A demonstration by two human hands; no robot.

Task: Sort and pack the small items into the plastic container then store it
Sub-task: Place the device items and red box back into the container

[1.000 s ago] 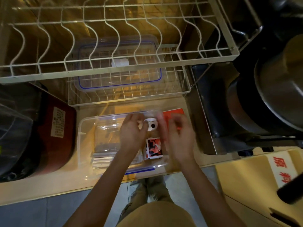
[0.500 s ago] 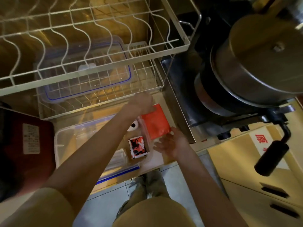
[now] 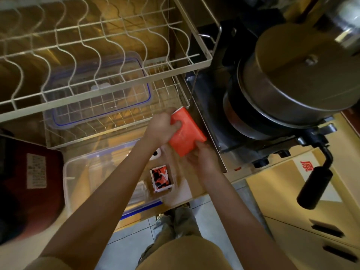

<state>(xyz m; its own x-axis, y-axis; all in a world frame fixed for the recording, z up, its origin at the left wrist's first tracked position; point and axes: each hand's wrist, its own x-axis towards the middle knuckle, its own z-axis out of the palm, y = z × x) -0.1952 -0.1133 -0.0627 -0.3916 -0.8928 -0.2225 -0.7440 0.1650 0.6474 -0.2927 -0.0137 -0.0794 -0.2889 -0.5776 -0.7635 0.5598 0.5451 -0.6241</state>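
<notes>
Nearest: tan shorts and shoes over grey floor tiles; two bare forearms reaching forward and up from the lower edge. Clear plastic container (image 3: 78,184) on the pale surface (image 3: 183,193), blue seal line along its near rim; left forearm crossing above it. Inside, toward the right end: small card box (image 3: 160,178) with red, black and white print, lying flat; just beyond it a white roll (image 3: 155,153) with a dark centre hole, partly hidden by the left wrist. Right hand (image 3: 202,159) under the near corner of an orange packet (image 3: 186,132), fingers curled against its lower edge, grip closed on it. Left hand (image 3: 162,126) clasping the packet's far left edge, thumb pressed on the face, grip clenched on the same packet; packet tilted, held above the container's right end. Left of the container: dark red appliance (image 3: 37,172) with a white label, blurred. Right: steel pot (image 3: 292,80) with flat lid and black handle on a metal stand. Farther: white wire rack (image 3: 109,61), two tiers; clear lid (image 3: 97,90) with blue seal lying on the lower tier.
</notes>
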